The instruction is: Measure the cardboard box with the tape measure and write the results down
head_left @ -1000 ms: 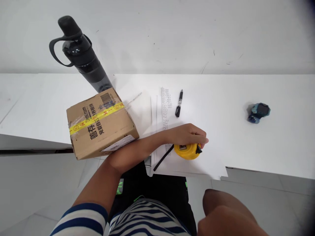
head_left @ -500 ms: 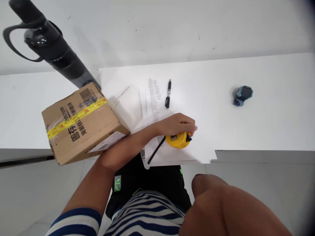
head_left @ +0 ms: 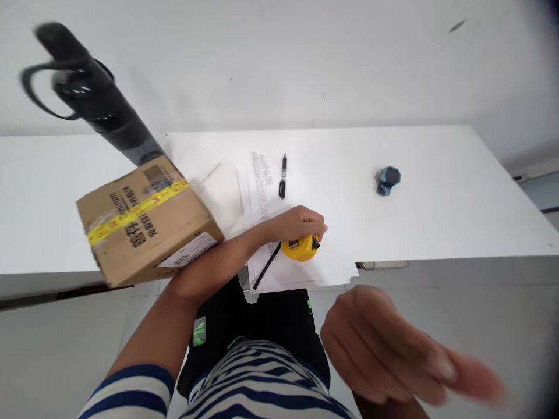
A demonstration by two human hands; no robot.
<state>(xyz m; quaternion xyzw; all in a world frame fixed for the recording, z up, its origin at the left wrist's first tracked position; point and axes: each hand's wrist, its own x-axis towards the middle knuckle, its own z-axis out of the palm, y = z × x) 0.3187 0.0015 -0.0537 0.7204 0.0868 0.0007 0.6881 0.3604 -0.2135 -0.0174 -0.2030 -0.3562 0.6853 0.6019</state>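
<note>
A yellow tape measure (head_left: pixel 301 249) with a black strap (head_left: pixel 267 265) is on the papers near the table's front edge. My left hand (head_left: pixel 301 223) is closed over its far side, fingers curled at its right end. The left forearm passes along the lower right side of a cardboard box (head_left: pixel 148 227). My right hand (head_left: pixel 384 349) is raised close to the camera, over the floor to the right and away from the table. Its fingers are bent together, with the tips blurred, and I see nothing in them.
A black pen (head_left: pixel 283 177) lies beside printed sheets of paper (head_left: pixel 305 273) that overhang the table's front edge. A small dark blue object (head_left: pixel 388 180) sits farther right on the white table (head_left: pixel 449 192). Behind the box stands a black bottle (head_left: pixel 113 110) with a loop handle.
The view has shifted, so the table's right end now shows. My right hand has turned, showing more of its bent fingers. The left hand stays on the tape measure.
</note>
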